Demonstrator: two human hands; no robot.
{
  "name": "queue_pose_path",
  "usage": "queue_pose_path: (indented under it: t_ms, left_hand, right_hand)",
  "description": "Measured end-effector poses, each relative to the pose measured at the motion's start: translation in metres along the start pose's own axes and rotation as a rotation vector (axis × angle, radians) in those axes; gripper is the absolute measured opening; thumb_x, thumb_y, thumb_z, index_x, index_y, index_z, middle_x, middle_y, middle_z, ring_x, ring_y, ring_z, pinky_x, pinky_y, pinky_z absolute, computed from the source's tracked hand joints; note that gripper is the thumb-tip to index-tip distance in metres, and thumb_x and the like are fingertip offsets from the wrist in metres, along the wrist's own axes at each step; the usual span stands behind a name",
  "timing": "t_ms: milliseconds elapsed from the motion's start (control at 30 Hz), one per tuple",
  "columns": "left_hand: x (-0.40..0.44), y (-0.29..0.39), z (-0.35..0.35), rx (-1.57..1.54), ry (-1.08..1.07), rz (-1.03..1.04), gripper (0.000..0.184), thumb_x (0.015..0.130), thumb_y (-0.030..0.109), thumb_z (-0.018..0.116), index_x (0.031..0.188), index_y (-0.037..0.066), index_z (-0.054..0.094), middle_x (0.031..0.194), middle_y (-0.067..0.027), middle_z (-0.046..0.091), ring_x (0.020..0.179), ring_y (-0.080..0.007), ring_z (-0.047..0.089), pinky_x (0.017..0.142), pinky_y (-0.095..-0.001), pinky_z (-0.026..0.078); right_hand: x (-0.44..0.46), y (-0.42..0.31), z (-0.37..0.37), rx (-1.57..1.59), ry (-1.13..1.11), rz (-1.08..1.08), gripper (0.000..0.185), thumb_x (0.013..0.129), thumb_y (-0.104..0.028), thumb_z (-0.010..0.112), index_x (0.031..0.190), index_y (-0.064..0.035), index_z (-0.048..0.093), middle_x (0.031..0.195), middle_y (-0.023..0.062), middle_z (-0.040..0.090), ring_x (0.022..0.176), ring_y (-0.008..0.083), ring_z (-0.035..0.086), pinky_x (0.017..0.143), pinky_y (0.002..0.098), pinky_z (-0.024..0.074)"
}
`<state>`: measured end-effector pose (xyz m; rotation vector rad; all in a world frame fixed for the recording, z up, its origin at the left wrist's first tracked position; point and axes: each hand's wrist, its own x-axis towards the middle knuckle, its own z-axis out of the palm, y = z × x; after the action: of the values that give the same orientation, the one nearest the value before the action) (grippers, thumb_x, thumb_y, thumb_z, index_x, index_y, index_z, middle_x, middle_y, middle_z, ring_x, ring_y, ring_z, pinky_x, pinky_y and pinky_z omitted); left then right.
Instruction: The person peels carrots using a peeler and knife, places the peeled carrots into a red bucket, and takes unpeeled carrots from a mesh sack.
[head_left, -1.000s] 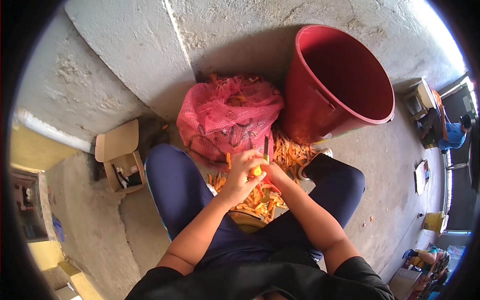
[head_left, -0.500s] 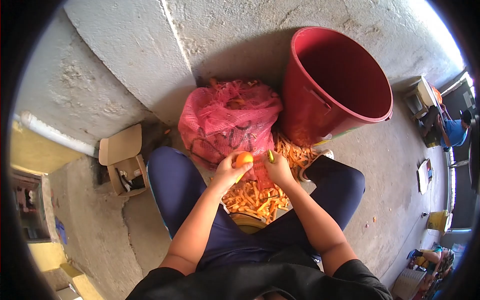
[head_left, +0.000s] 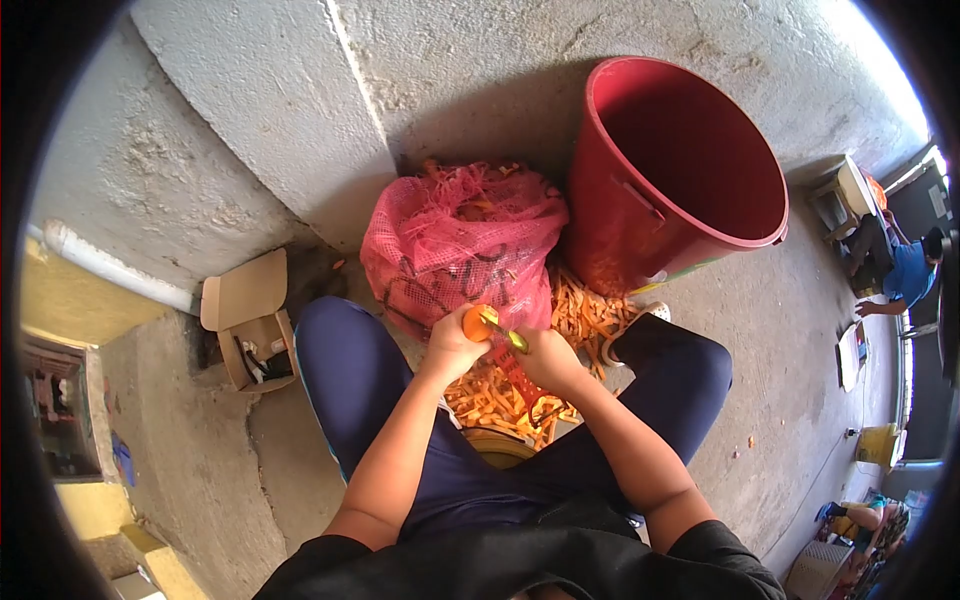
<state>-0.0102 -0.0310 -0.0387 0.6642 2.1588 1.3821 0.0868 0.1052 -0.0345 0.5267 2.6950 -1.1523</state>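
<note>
Above a heap of orange peelings, my left hand is wrapped round an orange carrot, whose rounded end points up. Close beside it, my right hand grips a green-handled peeler. The peeler's thin blade reaches across to the carrot and appears to touch it. Long orange peelings lie below both hands, between my legs. Just beyond the hands stands a pink mesh sack, stuffed full, with peelings showing through its top.
A large red bin stands right of the sack, against the wall. An open cardboard box sits by my left knee. Part of a yellowish container shows between my thighs. At the far right, a person in blue sits near the wall.
My right hand has moved left and down, bringing the peeler to the carrot. My left hand has turned the carrot slightly. The person in blue has stretched out an arm.
</note>
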Motion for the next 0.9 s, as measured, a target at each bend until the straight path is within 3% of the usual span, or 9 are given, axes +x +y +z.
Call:
queue_pose_path:
  t_ms: [100,467,533,567,600,667,733,767,900]
  left_hand:
    - [0.001,-0.002,0.001,-0.015,-0.006,-0.007,0.028,0.063,0.004,0.067,0.088,0.005,0.054,0.076,-0.0049,0.057,0.071,-0.0143,0.054,0.068,-0.0269,0.042]
    - [-0.002,0.006,-0.010,0.109,-0.131,0.116,0.027,0.059,0.005,0.067,0.084,0.003,0.056,0.070,-0.0088,0.059,0.063,-0.0186,0.057,0.062,-0.0288,0.044]
    - [-0.015,0.016,-0.009,-0.138,-0.435,0.137,0.026,0.058,0.005,0.067,0.082,0.002,0.056,0.071,-0.0071,0.060,0.065,-0.0158,0.057,0.061,-0.0275,0.043]
    - [-0.018,0.026,-0.001,-0.171,-0.615,0.364,0.026,0.059,0.005,0.068,0.081,0.002,0.056,0.071,-0.0048,0.059,0.066,-0.0126,0.056,0.062,-0.0262,0.043]
    - [-0.022,0.040,0.001,-0.120,-0.692,0.332,0.025,0.060,0.005,0.067,0.081,0.002,0.055,0.071,-0.0034,0.058,0.067,-0.0105,0.054,0.063,-0.0254,0.042]
    - [-0.021,0.044,0.005,-0.225,-0.602,0.183,0.025,0.060,0.005,0.067,0.081,0.003,0.053,0.071,-0.0034,0.056,0.067,-0.0105,0.053,0.063,-0.0249,0.042]
    - [-0.016,0.037,0.005,-0.192,-0.591,0.228,0.024,0.062,0.005,0.067,0.081,0.003,0.052,0.070,-0.0027,0.055,0.067,-0.0100,0.052,0.063,-0.0245,0.042]
    - [-0.015,0.034,0.005,-0.173,-0.585,0.243,0.024,0.062,0.005,0.067,0.081,0.003,0.052,0.070,-0.0023,0.055,0.067,-0.0097,0.052,0.063,-0.0242,0.042]
    - [-0.011,0.039,0.006,-0.250,-0.537,0.208,0.024,0.063,0.006,0.067,0.080,0.004,0.051,0.069,-0.0008,0.052,0.066,-0.0094,0.050,0.063,-0.0239,0.041]
  right_hand:
    - [0.000,0.002,0.004,0.025,0.069,-0.059,0.025,0.079,-0.027,0.053,0.078,-0.0022,0.052,0.068,0.0225,0.055,0.069,0.0402,0.053,0.059,0.0450,0.0402]
    - [0.011,0.017,0.023,0.011,0.064,-0.030,0.015,0.073,-0.013,0.049,0.077,0.0002,0.053,0.074,0.0238,0.057,0.074,0.0386,0.056,0.066,0.0453,0.0439]
    - [0.035,0.056,0.042,-0.054,-0.095,-0.080,0.021,0.074,-0.020,0.049,0.073,-0.0008,0.057,0.071,0.0212,0.058,0.071,0.0369,0.057,0.065,0.0444,0.0452]
    - [0.037,0.061,0.042,-0.081,-0.018,0.007,0.023,0.074,-0.023,0.049,0.073,-0.0010,0.058,0.071,0.0206,0.059,0.070,0.0363,0.058,0.064,0.0439,0.0457]
    - [0.036,0.061,0.040,-0.107,0.061,0.102,0.026,0.074,-0.025,0.050,0.072,-0.0012,0.059,0.071,0.0201,0.059,0.069,0.0357,0.058,0.063,0.0434,0.0462]
    - [0.040,0.059,0.039,-0.160,-0.099,0.039,0.027,0.072,-0.027,0.053,0.077,-0.0009,0.060,0.075,0.0205,0.060,0.071,0.0340,0.059,0.063,0.0411,0.0468]
    - [0.042,0.066,0.048,-0.220,-0.250,-0.150,0.029,0.070,-0.028,0.055,0.078,-0.0005,0.060,0.076,0.0205,0.060,0.073,0.0332,0.059,0.064,0.0396,0.0468]
    - [0.040,0.084,0.065,-0.011,-0.292,-0.171,0.032,0.067,-0.031,0.059,0.083,-0.0035,0.060,0.079,0.0182,0.061,0.075,0.0321,0.059,0.064,0.0387,0.0463]
    - [0.036,0.100,0.096,0.131,-0.277,-0.265,0.030,0.066,-0.031,0.059,0.089,-0.0110,0.059,0.085,0.0139,0.061,0.079,0.0313,0.059,0.066,0.0390,0.0460]
